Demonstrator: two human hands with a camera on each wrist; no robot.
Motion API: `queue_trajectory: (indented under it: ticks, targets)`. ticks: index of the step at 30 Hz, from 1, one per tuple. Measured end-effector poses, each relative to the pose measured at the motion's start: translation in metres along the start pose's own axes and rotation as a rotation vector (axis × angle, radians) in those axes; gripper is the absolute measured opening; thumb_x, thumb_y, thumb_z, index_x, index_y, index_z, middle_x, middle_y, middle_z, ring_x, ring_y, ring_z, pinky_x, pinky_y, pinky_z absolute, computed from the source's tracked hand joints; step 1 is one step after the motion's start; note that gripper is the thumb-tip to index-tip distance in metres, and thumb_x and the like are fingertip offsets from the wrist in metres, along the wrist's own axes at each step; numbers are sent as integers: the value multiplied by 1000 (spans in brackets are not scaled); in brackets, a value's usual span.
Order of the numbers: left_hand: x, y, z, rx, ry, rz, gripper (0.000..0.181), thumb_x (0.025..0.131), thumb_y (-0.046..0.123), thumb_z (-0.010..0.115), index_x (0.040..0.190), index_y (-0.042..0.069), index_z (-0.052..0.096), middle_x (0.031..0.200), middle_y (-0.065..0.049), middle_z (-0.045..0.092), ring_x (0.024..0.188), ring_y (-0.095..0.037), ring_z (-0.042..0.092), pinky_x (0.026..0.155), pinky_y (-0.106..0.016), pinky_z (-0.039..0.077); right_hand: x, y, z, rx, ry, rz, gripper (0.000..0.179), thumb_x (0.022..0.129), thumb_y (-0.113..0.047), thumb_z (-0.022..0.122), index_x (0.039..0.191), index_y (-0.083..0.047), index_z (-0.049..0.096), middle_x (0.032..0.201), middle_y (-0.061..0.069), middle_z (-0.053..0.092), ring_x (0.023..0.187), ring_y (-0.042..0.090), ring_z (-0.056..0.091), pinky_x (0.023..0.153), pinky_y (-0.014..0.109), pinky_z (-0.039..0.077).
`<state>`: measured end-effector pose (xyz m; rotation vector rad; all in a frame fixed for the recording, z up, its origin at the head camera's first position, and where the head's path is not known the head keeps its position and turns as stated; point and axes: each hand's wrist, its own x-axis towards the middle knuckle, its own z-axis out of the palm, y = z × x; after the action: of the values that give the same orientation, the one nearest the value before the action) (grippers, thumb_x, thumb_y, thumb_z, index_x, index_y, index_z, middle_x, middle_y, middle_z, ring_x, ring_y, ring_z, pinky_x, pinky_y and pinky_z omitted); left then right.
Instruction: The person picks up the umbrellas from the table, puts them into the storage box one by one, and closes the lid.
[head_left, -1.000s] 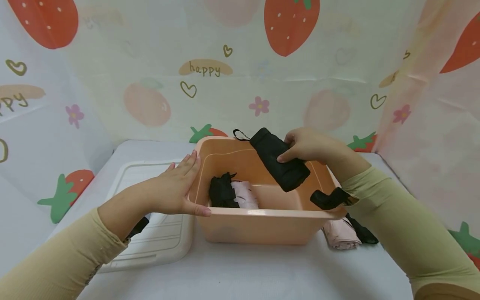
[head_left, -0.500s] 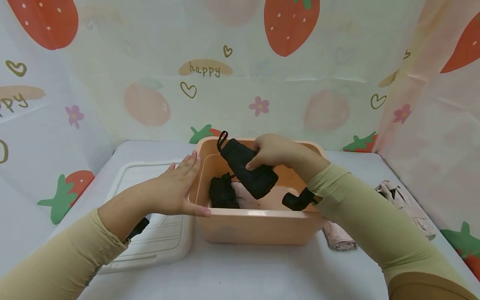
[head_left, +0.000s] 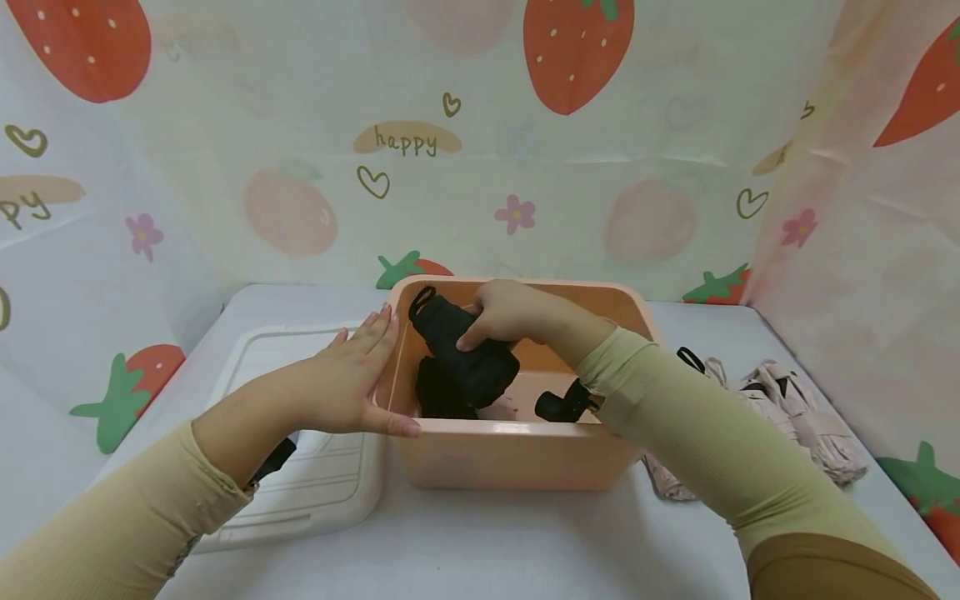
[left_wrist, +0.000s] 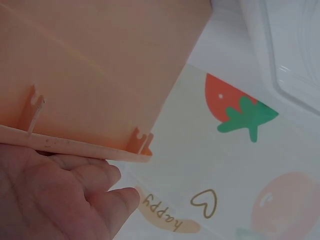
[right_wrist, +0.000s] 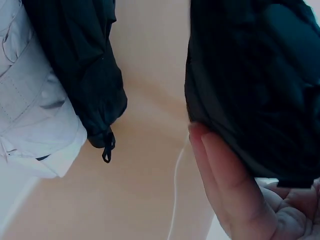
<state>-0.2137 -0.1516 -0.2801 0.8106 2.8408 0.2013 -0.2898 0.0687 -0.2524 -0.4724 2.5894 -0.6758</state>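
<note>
In the head view my right hand (head_left: 510, 312) grips a black rolled fabric bundle (head_left: 457, 342) with a small loop at one end. It is tilted over the left part of a peach plastic bin (head_left: 510, 454). Inside, another black bundle (head_left: 442, 392) stands at the left, partly covered, with a pale pink bundle (head_left: 498, 408) beside it. The right wrist view shows the held bundle (right_wrist: 245, 85) close up, and the lower black bundle (right_wrist: 90, 65) against the pink one (right_wrist: 35, 100). My left hand (head_left: 341, 375) rests with straight fingers on the bin's left rim, thumb along the front.
A white ribbed lid (head_left: 322, 483) lies on the table left of the bin. To the right, several pale pink bundles (head_left: 806, 417) lie on the white cloth, partly behind my right sleeve (head_left: 675, 433). A strawberry-print sheet (head_left: 562, 167) hangs behind and at both sides.
My right hand has carried the black bundle leftward and down into the bin, over the bundles there. The left hand has stayed on the rim. More pink bundles show at right.
</note>
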Motion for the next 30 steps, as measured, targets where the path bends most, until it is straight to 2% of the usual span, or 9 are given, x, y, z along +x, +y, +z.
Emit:
queue_trajectory:
  ticks: [7, 16, 22, 30]
  targets:
    - [0, -1, 0, -3, 0, 5, 132, 59, 88, 43, 144, -2, -3, 151, -18, -10, 138, -32, -6, 107, -56, 6, -3, 0, 0, 210, -83, -33, 26, 85, -21, 65, 94, 2, 58, 87, 16, 67, 75, 27, 67, 64, 32, 55]
    - [1, -2, 0, -5, -5, -2, 132, 59, 88, 42, 145, -1, -4, 151, -16, -12, 139, -30, -8, 108, -55, 5, -7, 7, -15, 190, -77, -53, 26, 82, -25, 69, 93, -2, 65, 91, 14, 67, 78, 21, 67, 74, 36, 54]
    - [0, 0, 0, -13, -2, -3, 133, 58, 88, 44, 144, -1, -5, 151, -18, -11, 139, -31, -7, 108, -55, 4, -13, 14, -27, 174, -49, -48, 29, 83, -26, 68, 100, -4, 65, 93, 11, 66, 82, 20, 66, 73, 33, 54]
    - [0, 0, 0, -14, 1, 2, 133, 59, 87, 44, 144, -2, -4, 151, -18, -11, 139, -32, -7, 108, -56, 4, -24, 19, -38, 176, -23, -72, 30, 82, -28, 69, 102, -5, 66, 96, 9, 66, 87, 20, 65, 75, 31, 53]
